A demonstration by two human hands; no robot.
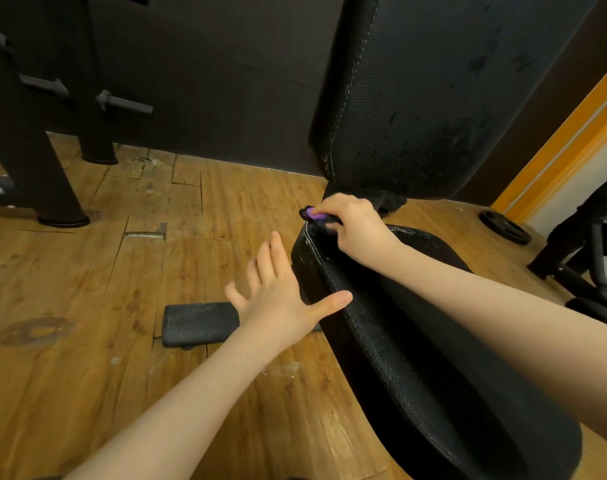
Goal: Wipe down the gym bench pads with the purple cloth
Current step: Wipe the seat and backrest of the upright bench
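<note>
Right grip (352, 225) clutching purple cloth (310, 213) at seat pad (416, 327) far edge; left grip (278, 292) released, thumb touching pad side

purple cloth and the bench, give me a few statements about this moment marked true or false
1. The right hand grips the purple cloth. True.
2. The cloth is at the far corner of the seat pad. True.
3. The left hand also holds a cloth. False: its fingers are spread and hold nothing.
4. The back pad lies flat on the floor. False: it stands raised behind the seat pad.
5. A weight plate lies on the wooden floor. True.
</note>
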